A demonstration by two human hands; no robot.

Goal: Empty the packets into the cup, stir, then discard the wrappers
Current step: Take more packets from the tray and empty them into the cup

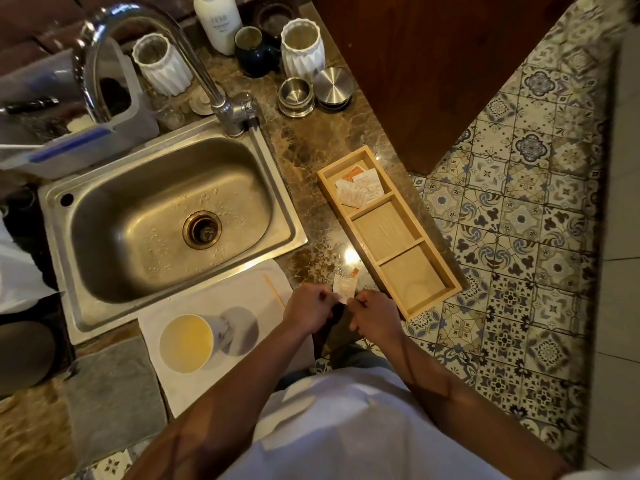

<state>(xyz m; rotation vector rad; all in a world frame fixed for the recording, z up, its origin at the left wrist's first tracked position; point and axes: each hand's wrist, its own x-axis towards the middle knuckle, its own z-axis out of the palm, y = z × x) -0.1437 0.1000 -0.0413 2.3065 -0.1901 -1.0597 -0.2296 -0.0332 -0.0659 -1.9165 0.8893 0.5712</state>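
Observation:
A small white packet (343,287) is pinched between my left hand (309,306) and my right hand (375,315), just above the counter's front edge. An orange packet (353,273) lies on the counter right behind it. A white cup (187,342) holding pale yellowish liquid stands on a white mat (239,296) to the left of my hands. A thin wooden stir stick (274,295) lies on that mat. More packets (358,188) sit in the far compartment of a wooden tray (429,299) to the right.
A steel sink (166,216) with a tall tap (221,98) fills the left side. White ribbed jars (303,46), a white bottle (218,19) and steel tins (296,95) stand at the back. A grey cloth (114,393) lies at front left. Patterned floor tiles lie to the right.

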